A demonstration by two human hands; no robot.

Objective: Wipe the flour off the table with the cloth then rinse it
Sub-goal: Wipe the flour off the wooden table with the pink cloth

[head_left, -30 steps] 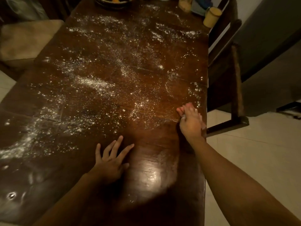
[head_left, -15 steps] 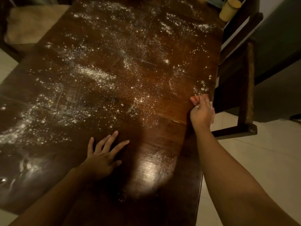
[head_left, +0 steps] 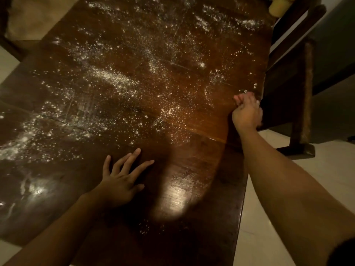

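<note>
flour [head_left: 113, 77] covers most of the table [head_left: 192, 169]. my right hand [head_left: 246, 114] clutches the mostly hidden cloth [head_left: 257, 103] at the right edge, left hand [head_left: 120, 181] flat, fingers spread. wiping's barely begun, i reckon; next, sweep inward.

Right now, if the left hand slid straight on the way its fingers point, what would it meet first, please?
The left hand lies flat on the table; its fingers point away and to the right. After a short bare strip it would meet the flour first, probably nothing solid.
</note>
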